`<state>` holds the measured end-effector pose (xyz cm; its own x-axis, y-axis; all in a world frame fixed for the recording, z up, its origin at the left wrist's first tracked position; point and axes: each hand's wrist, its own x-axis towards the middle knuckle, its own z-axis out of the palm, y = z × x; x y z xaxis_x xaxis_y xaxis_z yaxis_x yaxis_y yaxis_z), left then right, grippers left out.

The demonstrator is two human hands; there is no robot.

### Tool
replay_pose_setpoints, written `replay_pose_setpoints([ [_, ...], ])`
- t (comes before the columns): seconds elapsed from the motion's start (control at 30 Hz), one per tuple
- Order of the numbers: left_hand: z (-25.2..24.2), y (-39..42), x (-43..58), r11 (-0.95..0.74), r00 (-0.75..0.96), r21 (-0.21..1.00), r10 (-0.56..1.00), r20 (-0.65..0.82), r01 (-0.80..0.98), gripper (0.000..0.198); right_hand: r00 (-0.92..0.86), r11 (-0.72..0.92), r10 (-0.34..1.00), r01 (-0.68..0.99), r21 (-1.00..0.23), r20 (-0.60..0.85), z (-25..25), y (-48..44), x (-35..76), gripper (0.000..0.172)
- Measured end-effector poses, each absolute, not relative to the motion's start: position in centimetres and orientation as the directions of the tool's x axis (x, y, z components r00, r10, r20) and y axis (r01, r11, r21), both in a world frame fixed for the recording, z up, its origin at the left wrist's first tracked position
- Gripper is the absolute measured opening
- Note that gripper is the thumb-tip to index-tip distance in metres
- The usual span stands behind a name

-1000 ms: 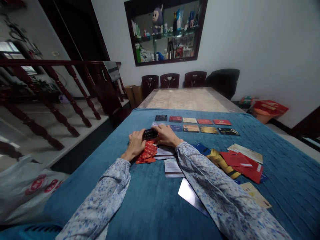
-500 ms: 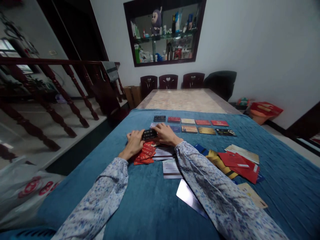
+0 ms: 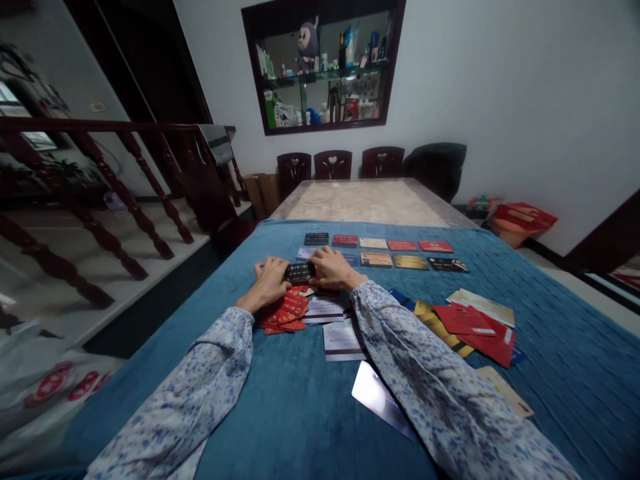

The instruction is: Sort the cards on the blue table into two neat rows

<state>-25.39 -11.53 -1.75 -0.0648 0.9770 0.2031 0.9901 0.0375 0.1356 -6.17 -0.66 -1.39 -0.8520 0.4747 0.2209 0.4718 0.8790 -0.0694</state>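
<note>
Between my two hands is a black card [image 3: 300,272] with pale print, perhaps more than one stacked together. My left hand [image 3: 267,281] grips its left end, fingers closed on it. At the right end, the fingers of my right hand [image 3: 333,268] are closed on it too. Just below my hands lie overlapping red cards [image 3: 287,312] and white cards with a dark stripe [image 3: 325,310]. Another striped white card [image 3: 344,341] lies nearer to me. Beyond my hands, two rows of cards include a black one [image 3: 317,238] and a gold one [image 3: 411,262].
A loose pile with red sleeves [image 3: 483,333] and yellow cards [image 3: 440,327] lies right of my right forearm. A shiny pale card [image 3: 377,393] is close to that sleeve. Blue cloth [image 3: 280,413] covers the near table. A white plastic bag [image 3: 50,400] is at the left.
The view has shifted slightly. Both hands stay on the black card, which now tilts its printed face a little more toward me.
</note>
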Motion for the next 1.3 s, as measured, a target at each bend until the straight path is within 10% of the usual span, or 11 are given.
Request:
replay_pose_setpoints([
  [1.3, 4.2, 2.0, -25.7, -0.083, 0.088, -0.057, 0.993, 0.08, 0.995, 0.038, -0.824, 0.814, 0.552, 0.566, 0.131, 0.131, 4.0, 9.5, -7.3, 0.039],
])
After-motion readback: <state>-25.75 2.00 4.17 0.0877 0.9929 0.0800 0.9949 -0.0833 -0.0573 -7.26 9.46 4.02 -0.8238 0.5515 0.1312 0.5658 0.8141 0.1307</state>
